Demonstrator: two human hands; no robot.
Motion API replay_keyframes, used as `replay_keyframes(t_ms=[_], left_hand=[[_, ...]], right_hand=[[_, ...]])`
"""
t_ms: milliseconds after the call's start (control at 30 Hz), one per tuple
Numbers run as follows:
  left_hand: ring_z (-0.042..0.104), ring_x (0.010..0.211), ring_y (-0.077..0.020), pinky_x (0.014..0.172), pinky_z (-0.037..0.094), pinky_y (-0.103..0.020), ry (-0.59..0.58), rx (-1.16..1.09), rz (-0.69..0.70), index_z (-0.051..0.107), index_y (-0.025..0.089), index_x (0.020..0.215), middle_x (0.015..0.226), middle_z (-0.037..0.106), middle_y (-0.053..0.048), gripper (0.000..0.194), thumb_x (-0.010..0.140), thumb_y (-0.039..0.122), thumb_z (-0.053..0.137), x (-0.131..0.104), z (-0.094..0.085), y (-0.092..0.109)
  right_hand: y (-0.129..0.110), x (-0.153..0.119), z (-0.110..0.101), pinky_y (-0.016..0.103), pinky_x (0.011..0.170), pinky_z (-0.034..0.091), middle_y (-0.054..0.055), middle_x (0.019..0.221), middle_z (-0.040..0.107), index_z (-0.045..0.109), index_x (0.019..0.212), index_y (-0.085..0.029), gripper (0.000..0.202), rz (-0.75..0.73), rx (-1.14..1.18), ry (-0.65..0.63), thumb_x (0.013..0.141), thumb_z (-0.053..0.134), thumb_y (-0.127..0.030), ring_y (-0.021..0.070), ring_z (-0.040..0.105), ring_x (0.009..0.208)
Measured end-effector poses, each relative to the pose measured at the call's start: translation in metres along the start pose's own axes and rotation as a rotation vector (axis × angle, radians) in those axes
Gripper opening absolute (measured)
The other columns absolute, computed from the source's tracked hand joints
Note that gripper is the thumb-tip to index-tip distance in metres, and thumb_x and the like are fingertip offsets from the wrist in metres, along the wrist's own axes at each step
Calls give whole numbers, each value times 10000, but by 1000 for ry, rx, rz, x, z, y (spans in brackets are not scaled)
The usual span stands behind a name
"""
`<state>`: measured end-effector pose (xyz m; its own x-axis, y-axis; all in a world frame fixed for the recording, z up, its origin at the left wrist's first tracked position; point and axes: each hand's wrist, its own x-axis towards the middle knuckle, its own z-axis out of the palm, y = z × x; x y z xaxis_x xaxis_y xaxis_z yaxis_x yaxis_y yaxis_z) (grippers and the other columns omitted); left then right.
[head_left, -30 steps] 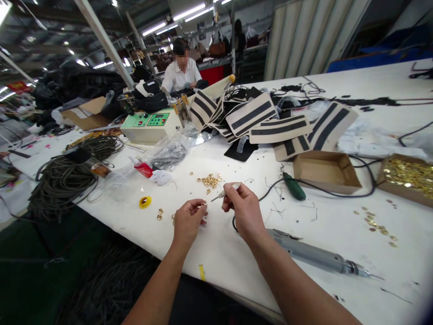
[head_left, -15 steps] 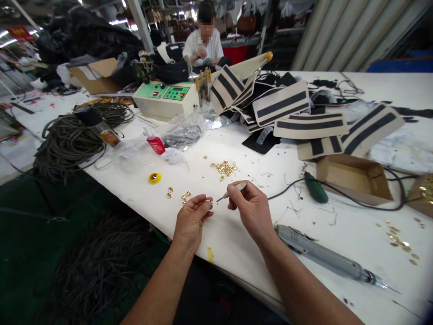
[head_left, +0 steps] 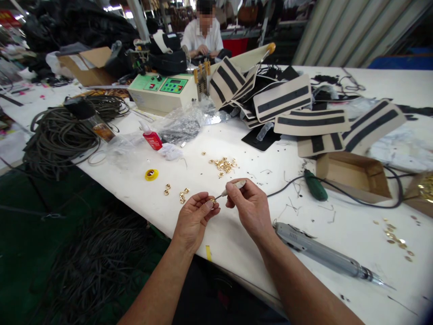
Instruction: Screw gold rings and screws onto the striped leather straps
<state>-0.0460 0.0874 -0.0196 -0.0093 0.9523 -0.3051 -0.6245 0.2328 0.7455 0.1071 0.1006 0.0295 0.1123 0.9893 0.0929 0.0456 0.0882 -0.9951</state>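
Between thumb and fingers, my left hand (head_left: 193, 217) pinches a small gold metal fitting (head_left: 214, 201), partly covered by the fingertips. My right hand (head_left: 251, 203) grips a slim tool with a pale handle and a thin dark shaft, like a small screwdriver (head_left: 233, 187). The shaft's tip meets the fitting or lies right beside it; I cannot tell which. Just beyond the hands is a pile of gold fittings (head_left: 223, 166). A few more gold fittings (head_left: 183, 195) lie left of my left hand, near a yellow round container (head_left: 151, 174).
A grey electric screwdriver (head_left: 321, 253) lies right of my right forearm. Behind it are a green-handled tool (head_left: 315, 186), a black cable and an open cardboard box (head_left: 352, 176). Striped panels (head_left: 284, 101), a control machine (head_left: 164, 92) and a red bottle (head_left: 152, 139) stand further back. A co-worker (head_left: 203, 34) sits opposite.
The tool's tip has come to the fitting in my left hand; a gap showed before. The fitting has turned and shows more clearly. The view has shifted slightly.
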Motion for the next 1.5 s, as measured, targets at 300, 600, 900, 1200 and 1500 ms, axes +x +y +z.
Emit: replay_keyframes(t_ms=[300,600,900,1200,1500], left_hand=[[742,787,-148,816,631,-348,32,53,67,698,186,996,931,765,-10,409,669,244,937,0,-3,-2],[734,798,-161,806,638,-355,103,222,162,723,163,969,924,771,-33,377,676,275,933,-5,-17,7],[584,665,-133,599,464,-247,301,937,356,786,221,980,851,740,-6,321,739,427,833,14,-71,51],[545,672,-157,821,513,-363,181,1491,741,752,253,1140,1192,685,-53,281,896,323,630,42,-71,74],[646,1107,-317,872,509,-400,-83,1763,706,769,246,1099,1150,730,-111,261,960,416,629,93,31,29]], right_hand=[[4,0,2,297,605,487,-3,735,680,686,872,-212,239,-46,-117,-20,933,713,-442,148,609,604],[9,2,3,292,632,514,-6,756,680,710,982,-211,295,93,95,-238,904,741,-494,169,664,691],[8,10,-7,290,595,498,-5,732,645,738,939,-203,294,103,142,42,911,734,-495,155,617,640],[7,19,-21,284,578,468,-14,711,613,734,905,-200,292,93,221,152,904,740,-492,145,578,620],[3,22,-30,274,557,448,-20,703,604,728,877,-201,287,91,317,245,873,767,-485,130,546,590]])
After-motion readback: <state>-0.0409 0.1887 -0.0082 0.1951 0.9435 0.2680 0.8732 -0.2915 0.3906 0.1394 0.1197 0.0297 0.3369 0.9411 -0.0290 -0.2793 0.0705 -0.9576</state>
